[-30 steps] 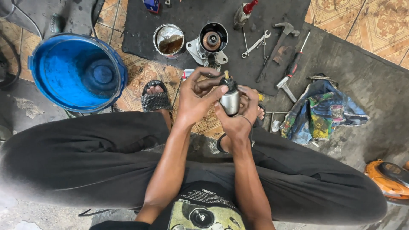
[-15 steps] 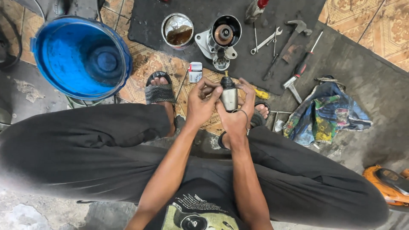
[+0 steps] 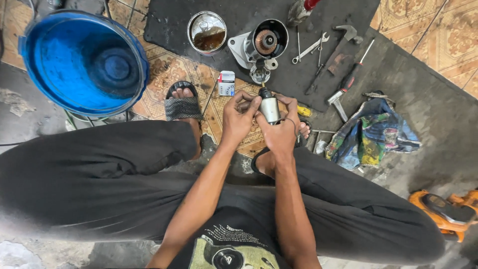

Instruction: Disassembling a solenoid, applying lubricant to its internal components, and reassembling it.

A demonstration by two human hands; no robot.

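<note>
Head view: at the far left a blue bucket (image 3: 82, 62) is seen on the patterned floor, and beyond the sandalled foot a small tin of dark liquid (image 3: 206, 32) and an opened motor housing (image 3: 264, 45) are laid on a black mat (image 3: 164, 25). Between the knees a small metal cylinder (image 3: 270, 108) is held upright — its long axis running away from the body, its dark cap pointing toward the mat. The left hand (image 3: 238, 119) is pressed against the cylinder's left side, its fingers closed and bunched near the cap; the right hand (image 3: 283, 130) is wrapped around the body from below and the right, its fingers clamped on it — so the cylinder lies between both hands, equally near to each. Further right, a spanner (image 3: 309, 49), a hammer (image 3: 343, 37) and a colourful rag (image 3: 372, 130) are laid out.
</note>
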